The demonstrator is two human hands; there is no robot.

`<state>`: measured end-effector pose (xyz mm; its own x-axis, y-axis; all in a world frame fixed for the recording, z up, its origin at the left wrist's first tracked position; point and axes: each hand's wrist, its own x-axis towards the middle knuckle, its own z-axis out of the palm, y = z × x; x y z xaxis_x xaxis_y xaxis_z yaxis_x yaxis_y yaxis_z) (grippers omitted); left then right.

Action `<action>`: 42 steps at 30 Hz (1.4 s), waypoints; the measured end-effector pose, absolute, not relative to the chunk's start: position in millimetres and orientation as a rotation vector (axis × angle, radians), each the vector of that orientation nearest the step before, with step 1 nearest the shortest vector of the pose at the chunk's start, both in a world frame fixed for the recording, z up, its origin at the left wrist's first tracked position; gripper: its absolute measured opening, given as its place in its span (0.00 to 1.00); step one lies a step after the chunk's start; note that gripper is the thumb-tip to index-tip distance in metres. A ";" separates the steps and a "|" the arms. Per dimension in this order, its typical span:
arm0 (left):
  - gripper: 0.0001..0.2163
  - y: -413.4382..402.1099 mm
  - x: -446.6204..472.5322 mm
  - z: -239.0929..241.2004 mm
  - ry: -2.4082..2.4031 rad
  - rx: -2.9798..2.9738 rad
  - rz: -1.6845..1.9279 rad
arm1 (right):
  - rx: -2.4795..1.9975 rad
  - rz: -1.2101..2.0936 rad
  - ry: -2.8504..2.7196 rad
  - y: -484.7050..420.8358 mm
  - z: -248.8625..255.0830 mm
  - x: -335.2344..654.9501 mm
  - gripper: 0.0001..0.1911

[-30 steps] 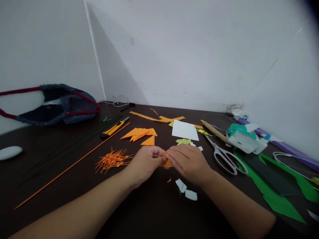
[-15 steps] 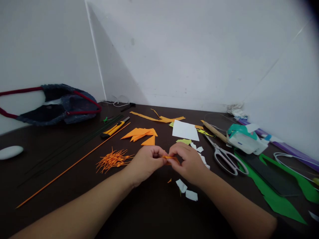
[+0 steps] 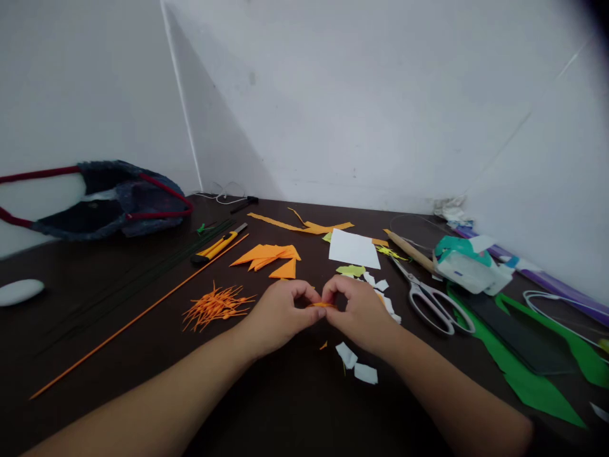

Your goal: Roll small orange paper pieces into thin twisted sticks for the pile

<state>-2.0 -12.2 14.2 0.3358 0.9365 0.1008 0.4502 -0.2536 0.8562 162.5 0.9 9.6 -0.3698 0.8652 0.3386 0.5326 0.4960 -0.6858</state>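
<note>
Between the fingertips of both hands is a small piece of orange paper, mostly covered by the fingers. My left hand pinches its left side, and my right hand pinches the right side, thumbs and forefingers nearly meeting. Left of my left hand lies a heap of thin twisted orange strips. Folded orange paper pieces and an orange triangle lie just beyond the hands. Near my right hand are white paper scraps and a tiny orange scrap.
Scissors lie right of my right hand, beside a wooden stick, a tape dispenser, green paper and a dark phone-like slab. On the left are a yellow cutter, a long orange stick and a denim bag.
The fingertips of both hands have come closer together. The orange paper now shows as a narrower strip between them. Other things on the table stay where they were.
</note>
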 end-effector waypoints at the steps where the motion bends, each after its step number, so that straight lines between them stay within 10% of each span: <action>1: 0.07 -12.6 -1.9 14.7 1.219 1.853 0.816 | -1.162 0.668 -2.044 0.7 10.8 161.9 0.07; 42: 0.05 -14.9 1.9 17.0 1.155 1.611 0.884 | -0.905 0.907 -1.759 5.1 -3.3 160.2 0.09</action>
<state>1.9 -14.9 17.0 0.2978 0.9540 0.0333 0.2815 -0.1211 0.9519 160.2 5.1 -3.3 -0.2979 0.8701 0.3926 0.1849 0.4560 -0.8705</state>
